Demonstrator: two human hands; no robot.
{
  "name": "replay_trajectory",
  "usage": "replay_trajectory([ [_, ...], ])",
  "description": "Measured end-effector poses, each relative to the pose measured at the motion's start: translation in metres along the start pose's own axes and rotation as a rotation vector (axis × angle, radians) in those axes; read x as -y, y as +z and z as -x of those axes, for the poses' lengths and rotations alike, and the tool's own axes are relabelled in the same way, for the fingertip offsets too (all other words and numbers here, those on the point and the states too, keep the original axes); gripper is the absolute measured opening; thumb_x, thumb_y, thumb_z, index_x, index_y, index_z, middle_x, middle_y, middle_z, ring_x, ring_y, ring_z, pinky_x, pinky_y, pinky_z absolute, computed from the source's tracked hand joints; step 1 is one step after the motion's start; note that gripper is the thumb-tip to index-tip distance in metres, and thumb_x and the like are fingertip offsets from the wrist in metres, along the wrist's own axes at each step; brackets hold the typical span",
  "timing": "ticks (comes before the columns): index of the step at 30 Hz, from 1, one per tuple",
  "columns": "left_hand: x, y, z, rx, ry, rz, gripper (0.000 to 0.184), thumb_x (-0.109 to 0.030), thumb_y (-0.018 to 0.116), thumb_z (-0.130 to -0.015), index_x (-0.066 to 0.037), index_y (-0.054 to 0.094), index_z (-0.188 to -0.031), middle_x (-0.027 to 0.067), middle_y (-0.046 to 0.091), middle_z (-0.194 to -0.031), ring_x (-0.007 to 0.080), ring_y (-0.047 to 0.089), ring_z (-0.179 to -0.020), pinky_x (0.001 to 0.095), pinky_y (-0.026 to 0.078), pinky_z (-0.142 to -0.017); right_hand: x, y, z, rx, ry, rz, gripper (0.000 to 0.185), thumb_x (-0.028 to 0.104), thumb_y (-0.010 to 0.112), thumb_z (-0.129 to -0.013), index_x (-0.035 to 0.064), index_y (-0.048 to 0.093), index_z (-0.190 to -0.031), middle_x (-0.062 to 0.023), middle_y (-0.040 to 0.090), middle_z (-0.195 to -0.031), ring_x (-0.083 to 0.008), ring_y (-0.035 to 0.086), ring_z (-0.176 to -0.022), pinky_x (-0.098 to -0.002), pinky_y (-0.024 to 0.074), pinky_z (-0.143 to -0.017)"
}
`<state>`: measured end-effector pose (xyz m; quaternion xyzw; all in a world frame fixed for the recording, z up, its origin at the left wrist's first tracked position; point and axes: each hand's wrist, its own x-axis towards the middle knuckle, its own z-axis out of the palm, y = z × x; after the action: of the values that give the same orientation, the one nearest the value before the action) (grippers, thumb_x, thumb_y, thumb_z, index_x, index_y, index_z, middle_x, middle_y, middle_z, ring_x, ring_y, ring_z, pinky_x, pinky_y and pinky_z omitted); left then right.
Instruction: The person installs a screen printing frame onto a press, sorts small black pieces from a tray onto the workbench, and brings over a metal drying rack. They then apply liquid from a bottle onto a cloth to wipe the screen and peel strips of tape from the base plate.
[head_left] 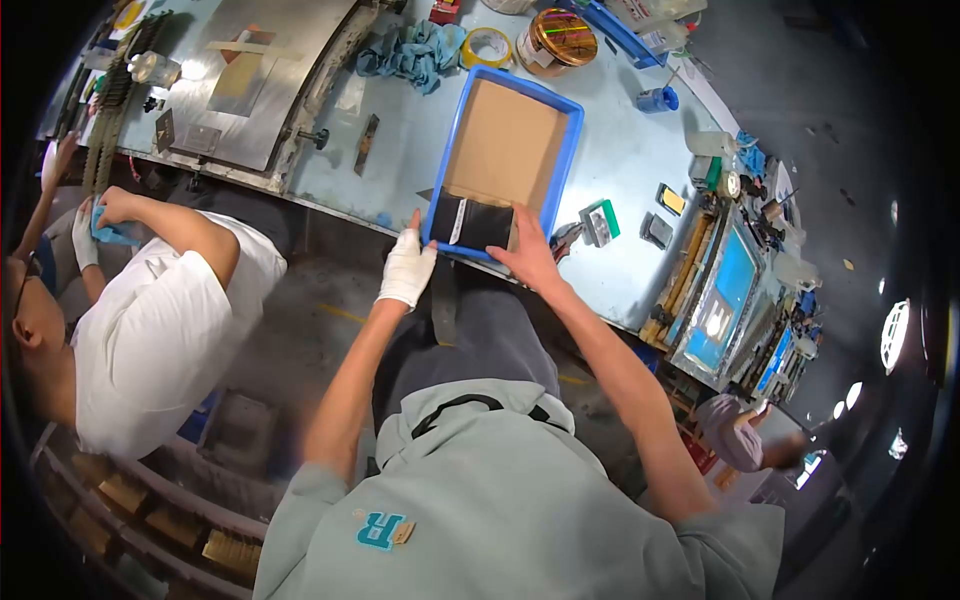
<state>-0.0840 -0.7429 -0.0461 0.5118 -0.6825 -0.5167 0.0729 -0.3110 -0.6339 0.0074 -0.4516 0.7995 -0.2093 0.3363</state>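
Note:
A shallow blue plastic tray (pixel 573 150) lies at the near edge of the bench, lined with brown cardboard (pixel 507 135). At its near end are flat black pieces (pixel 487 224) with a narrow white strip (pixel 458 221) across them. My left hand (pixel 408 268), in a white glove with bare fingertips, grips the tray's near left corner, thumb at the rim. On the near right corner is my bare right hand (pixel 532 257), its thumb by the near rim and its fingers beside the black pieces. The undersides of both hands are hidden.
Blue cloths (pixel 415 55), yellow tape (pixel 487 48) and a round tub (pixel 556 42) stand behind the tray. To the right are a green-edged block (pixel 600 222) and a framed screen (pixel 722 290). A co-worker in white (pixel 175 325) stands left, near a metal plate (pixel 240 80).

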Motion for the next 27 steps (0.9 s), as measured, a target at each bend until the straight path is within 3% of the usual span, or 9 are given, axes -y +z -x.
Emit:
replay_trajectory([
  [7,0.011,-0.012,0.026,-0.031,-0.038,0.025,0.064,-0.026,0.067,-0.096,-0.011,0.044,-0.153,0.0200,0.067,-0.125,0.0339,0.069,-0.105,0.0429,0.052,-0.096,-0.013,-0.025,0.010,0.017,-0.082,0.089,0.095,0.028,0.085,-0.079,-0.0017,0.034,-0.153,-0.0263,0.042,-0.152,-0.0436,0.041,-0.141,-0.0453,0.0363,-0.118],
  [10,-0.017,-0.022,0.025,0.118,-0.269,0.054,0.062,-0.026,0.066,-0.097,-0.011,0.045,-0.153,0.0220,0.064,-0.135,0.0346,0.068,-0.111,0.0412,0.051,-0.099,-0.016,-0.018,0.008,-0.025,-0.008,-0.046,0.092,0.026,0.084,-0.080,-0.0020,0.035,-0.152,-0.0264,0.044,-0.150,-0.0426,0.042,-0.140,-0.0452,0.0372,-0.117],
  [14,0.007,0.003,0.004,-0.061,0.049,-0.111,0.054,-0.028,0.063,-0.098,-0.010,0.051,-0.147,0.0216,0.066,-0.122,0.0422,0.065,-0.108,0.0479,0.050,-0.097,-0.016,-0.014,0.028,-0.294,0.140,-0.217,0.085,0.022,0.080,-0.082,-0.0033,0.037,-0.151,-0.0259,0.048,-0.143,-0.0421,0.048,-0.133,-0.0463,0.0396,-0.114],
  [16,0.000,0.005,-0.001,-0.064,0.059,-0.140,0.049,-0.024,0.061,-0.098,-0.010,0.053,-0.144,0.0232,0.065,-0.121,0.0451,0.062,-0.111,0.0492,0.049,-0.098,-0.032,-0.003,0.046,-0.487,0.171,-0.053,0.077,0.017,0.078,-0.084,-0.0055,0.039,-0.147,-0.0252,0.047,-0.140,-0.0422,0.054,-0.122,-0.0442,0.0459,-0.105],
  [18,-0.008,0.001,-0.008,-0.003,-0.006,-0.138,0.049,-0.023,0.060,-0.099,-0.009,0.052,-0.145,0.0249,0.065,-0.123,0.0443,0.061,-0.115,0.0480,0.048,-0.099,-0.054,0.009,0.054,-0.323,0.434,-0.221,0.073,0.017,0.077,-0.085,-0.0074,0.043,-0.144,-0.0256,0.050,-0.137,-0.0373,0.056,-0.122,-0.0443,0.0474,-0.101],
  [19,0.007,0.012,-0.012,-0.096,0.103,-0.148,0.045,-0.019,0.060,-0.100,-0.008,0.054,-0.143,0.0229,0.069,-0.113,0.0385,0.068,-0.102,0.0454,0.052,-0.092,-0.090,0.036,0.051,-0.360,0.275,-0.227,0.057,0.018,0.074,-0.089,-0.0071,0.051,-0.135,-0.0239,0.061,-0.119,-0.0317,0.066,-0.103,-0.0445,0.0535,-0.086],
  [22,0.008,0.010,-0.012,0.009,-0.040,-0.006,0.042,-0.015,0.058,-0.101,-0.006,0.055,-0.141,0.0204,0.071,-0.103,0.0292,0.072,-0.087,0.0416,0.055,-0.082,-0.087,0.045,0.043,-0.273,0.428,-0.381,0.037,0.016,0.067,-0.096,-0.0037,0.055,-0.124,-0.0112,0.067,-0.086,-0.0168,0.064,-0.062,-0.0326,0.0521,-0.052],
  [23,0.008,0.008,-0.007,0.000,-0.009,-0.060,0.041,-0.013,0.056,-0.102,-0.005,0.054,-0.142,0.0180,0.072,-0.096,0.0218,0.071,-0.076,0.0381,0.055,-0.075,-0.086,0.042,0.042,-0.277,0.438,-0.365,0.025,0.010,0.059,-0.099,-0.0034,0.055,-0.119,-0.0114,0.066,-0.080,-0.0162,0.064,-0.055,-0.0313,0.0518,-0.049],
  [27,0.020,0.010,0.015,0.000,-0.101,-0.050,0.046,-0.012,0.056,-0.101,-0.006,0.051,-0.147,0.0169,0.072,-0.096,0.0210,0.071,-0.075,0.0367,0.056,-0.074,-0.062,0.023,0.059,-0.191,0.491,-0.508,0.023,0.003,0.052,-0.099,-0.0052,0.057,-0.120,-0.0137,0.068,-0.085,-0.0191,0.071,-0.063,-0.0336,0.0562,-0.051],
])
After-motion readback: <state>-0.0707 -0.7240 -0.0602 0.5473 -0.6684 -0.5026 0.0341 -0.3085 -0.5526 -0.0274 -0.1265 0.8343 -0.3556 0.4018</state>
